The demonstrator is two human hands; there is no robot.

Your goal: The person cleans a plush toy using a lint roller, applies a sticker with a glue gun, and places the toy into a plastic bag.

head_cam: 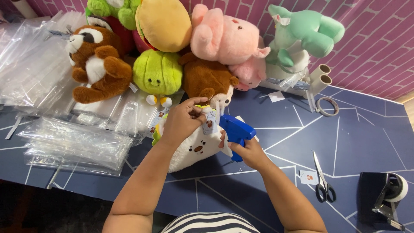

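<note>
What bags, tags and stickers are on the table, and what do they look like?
Small paper tag: pinched in the left hand over the white plush toy, pale with blue print.
Small white sticker card: flat on the blue table, left of the black-handled scissors, with a little brown picture.
Clear plastic bags: stacked at the table's left, shiny, see-through.
White paper scrap: near the pink plush toys.

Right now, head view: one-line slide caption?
Left hand pinches a paper tag on a white plush toy; right hand holds a blue tagging gun.
</note>
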